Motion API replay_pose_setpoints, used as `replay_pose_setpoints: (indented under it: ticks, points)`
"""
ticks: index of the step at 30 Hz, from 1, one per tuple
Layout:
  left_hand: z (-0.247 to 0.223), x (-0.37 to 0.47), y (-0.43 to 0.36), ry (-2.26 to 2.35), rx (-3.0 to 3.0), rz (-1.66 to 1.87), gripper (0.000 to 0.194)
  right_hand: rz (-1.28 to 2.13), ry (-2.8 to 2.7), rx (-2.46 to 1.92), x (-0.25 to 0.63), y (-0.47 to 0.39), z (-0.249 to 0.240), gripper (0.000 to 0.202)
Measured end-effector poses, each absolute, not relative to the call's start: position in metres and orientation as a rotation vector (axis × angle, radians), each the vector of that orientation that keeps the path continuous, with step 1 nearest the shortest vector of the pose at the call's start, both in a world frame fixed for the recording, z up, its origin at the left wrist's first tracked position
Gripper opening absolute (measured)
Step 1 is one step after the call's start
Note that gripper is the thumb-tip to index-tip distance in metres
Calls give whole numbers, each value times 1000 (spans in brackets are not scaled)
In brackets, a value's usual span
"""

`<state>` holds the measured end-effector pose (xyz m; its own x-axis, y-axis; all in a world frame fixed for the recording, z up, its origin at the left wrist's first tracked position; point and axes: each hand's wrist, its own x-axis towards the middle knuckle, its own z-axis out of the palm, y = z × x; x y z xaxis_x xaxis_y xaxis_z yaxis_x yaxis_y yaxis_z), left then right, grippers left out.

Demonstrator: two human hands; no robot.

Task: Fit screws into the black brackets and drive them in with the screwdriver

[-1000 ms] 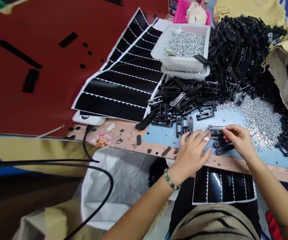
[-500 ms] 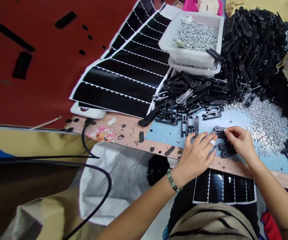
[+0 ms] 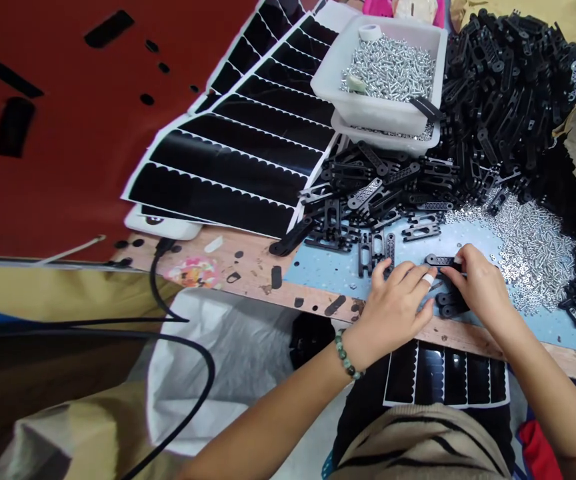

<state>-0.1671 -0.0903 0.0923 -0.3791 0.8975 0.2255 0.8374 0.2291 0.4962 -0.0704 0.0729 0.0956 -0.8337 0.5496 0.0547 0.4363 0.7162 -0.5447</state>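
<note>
On the blue mat (image 3: 328, 270) near the table's front edge lies a black plastic piece (image 3: 438, 261). My right hand (image 3: 478, 277) pinches its right end between thumb and fingers. My left hand (image 3: 397, 303), with a white band on one finger, rests just left of it, fingers spread and fingertips near the piece's left end. Whether the left fingertips touch it is hard to tell. More black pieces (image 3: 451, 304) lie between the hands, close to the table edge. To the right of my right hand spreads a heap of silver screws and nuts (image 3: 538, 250).
A large pile of black pieces (image 3: 498, 93) covers the back right. White tubs of screws (image 3: 383, 100) stand behind the smaller pile (image 3: 368, 180). Black sticker sheets (image 3: 228, 147) lie to the left. A black cable (image 3: 155, 280) hangs over the front edge.
My right hand has shifted its grip on the black piece, its fingers now raised a little higher. My left hand stays nearly in place. The view has moved slightly.
</note>
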Motion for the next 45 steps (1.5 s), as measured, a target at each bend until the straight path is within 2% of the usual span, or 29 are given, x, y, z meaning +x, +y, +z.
replay_pose_setpoints:
  ticks: [2,4,8,10,13,16,20,28,33,37,39,42,45]
  points:
    - [94,-170,-90,2359,1678,863,34,734,-2694,-667,-69,76,104,22]
    - [97,-171,-89,2340,1677,877,31,860,-2681,-431,-67,75,113,26]
    - [102,-170,-84,2317,1618,961,21,1215,-2667,-103,-66,67,124,9]
    - [104,-172,-84,2330,1526,1069,28,1326,-2602,-176,-65,67,124,11]
    - [105,-175,-87,2380,1416,1197,48,1517,-2436,-471,-63,76,120,9]
    - [100,-175,-89,2404,1486,1079,43,1624,-2344,-713,-65,90,111,16]
    - [92,-170,-87,2389,1601,875,36,1502,-2486,-745,-74,100,101,18]
    - [86,-169,-84,2398,1678,836,36,1331,-2625,-702,-80,100,94,19]
    - [85,-169,-77,2416,1715,803,36,1171,-2735,-795,-85,100,95,9]
    - [86,-171,-72,2391,1741,849,34,833,-2808,-808,-82,103,99,26]
    - [85,-172,-69,2352,1727,905,34,697,-2759,-757,-75,106,99,28]
    - [83,-173,-65,2320,1710,968,35,724,-2663,-652,-60,109,97,15]
    - [83,-175,-62,2310,1756,952,32,781,-2665,-539,-50,109,94,13]
